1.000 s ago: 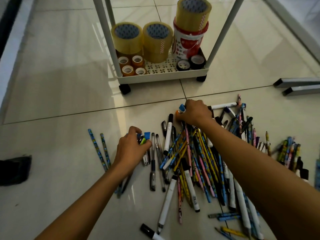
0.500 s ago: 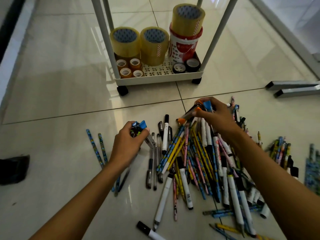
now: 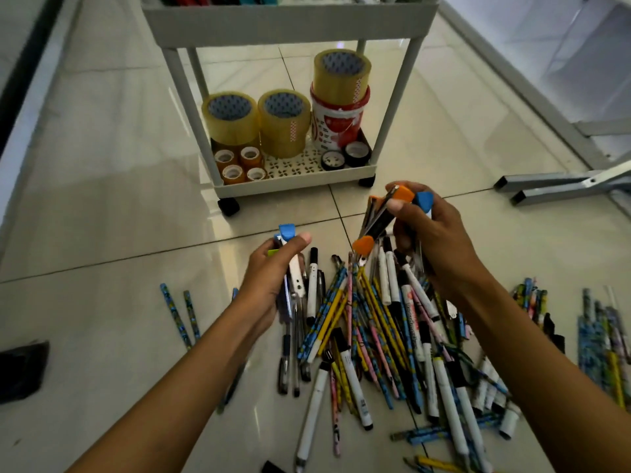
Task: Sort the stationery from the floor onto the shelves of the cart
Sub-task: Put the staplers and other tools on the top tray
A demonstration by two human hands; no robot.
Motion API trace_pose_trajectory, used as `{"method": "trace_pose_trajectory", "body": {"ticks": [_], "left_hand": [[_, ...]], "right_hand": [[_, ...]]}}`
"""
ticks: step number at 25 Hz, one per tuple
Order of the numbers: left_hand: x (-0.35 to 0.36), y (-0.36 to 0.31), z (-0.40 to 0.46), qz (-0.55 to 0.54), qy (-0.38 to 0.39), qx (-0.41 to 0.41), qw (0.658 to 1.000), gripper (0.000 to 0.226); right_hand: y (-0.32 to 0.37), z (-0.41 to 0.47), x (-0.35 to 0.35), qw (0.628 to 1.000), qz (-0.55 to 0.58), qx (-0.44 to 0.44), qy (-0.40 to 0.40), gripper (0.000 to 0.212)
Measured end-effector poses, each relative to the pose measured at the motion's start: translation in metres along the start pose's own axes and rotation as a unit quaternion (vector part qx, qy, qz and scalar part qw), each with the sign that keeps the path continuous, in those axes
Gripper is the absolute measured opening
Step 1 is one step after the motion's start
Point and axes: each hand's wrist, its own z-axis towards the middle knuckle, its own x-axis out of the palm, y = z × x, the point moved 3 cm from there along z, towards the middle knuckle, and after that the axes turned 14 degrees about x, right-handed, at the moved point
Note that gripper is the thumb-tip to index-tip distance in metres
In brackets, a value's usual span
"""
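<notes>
Both hands have lifted off the floor since a second ago, and the view has tipped up so the cart's middle shelf point(image 3: 293, 23) now shows. The right hand point(image 3: 432, 233), raised above the heap of pens point(image 3: 368, 322), grips a small bunch of cutters point(image 3: 382, 216): two orange ends and one blue cap stick out past its curled fingers point(image 3: 399, 208). The left hand point(image 3: 273, 271), lower and just left of the heap, holds its own bunch point(image 3: 290, 264), thumb pressed on top, with a blue cap and a green tip poking out above; how many pieces it holds I cannot tell.

The heap lies on the tiled floor point(image 3: 102, 199) between the arms, a tangle of patterned pencils, white markers and dark pens, too many to count. Two blue pencils point(image 3: 181, 315) lie apart to its left, and another loose cluster point(image 3: 601, 336) sits at the right edge.

Beyond, the cart's bottom shelf point(image 3: 293, 180) carries three big rolls of tape point(image 3: 283, 122), one of them on a red-and-white tub point(image 3: 336, 122), four small brown rolls point(image 3: 239, 165) and two black rolls point(image 3: 345, 157).
</notes>
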Motion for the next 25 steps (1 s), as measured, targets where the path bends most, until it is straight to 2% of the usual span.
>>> {"method": "trace_pose_trajectory", "body": {"ticks": [2,4,7,9,13,19,25], "left_hand": [[0.019,-0.007,0.007,-0.034,0.05,-0.027,0.998,0.014],[0.031,-0.012,0.009,-0.054,0.126,-0.072,0.988,0.023],[0.041,-0.026,0.002,-0.053,0.196,-0.091,0.975,0.025],[0.046,-0.046,-0.009,-0.055,0.173,-0.091,0.979,0.015],[0.054,-0.125,-0.04,-0.048,0.1,-0.102,0.989,0.007],[0.071,-0.307,-0.106,-0.054,0.031,-0.067,0.996,0.042],[0.108,-0.487,-0.17,-0.098,0.004,-0.024,0.995,0.047]], "right_hand": [[0.001,-0.004,0.005,0.999,0.007,0.029,0.043,0.029],[-0.001,-0.006,0.012,0.994,0.044,0.057,0.081,0.038],[0.005,-0.006,0.015,0.988,0.076,0.106,0.084,0.033],[0.022,-0.014,0.018,0.982,0.098,0.14,0.077,0.027],[0.095,-0.049,0.027,0.97,0.14,0.183,0.072,0.043],[0.259,-0.117,0.042,0.966,0.145,0.207,0.052,0.04],[0.44,-0.181,0.048,0.962,0.193,0.189,0.048,0.023]]}}
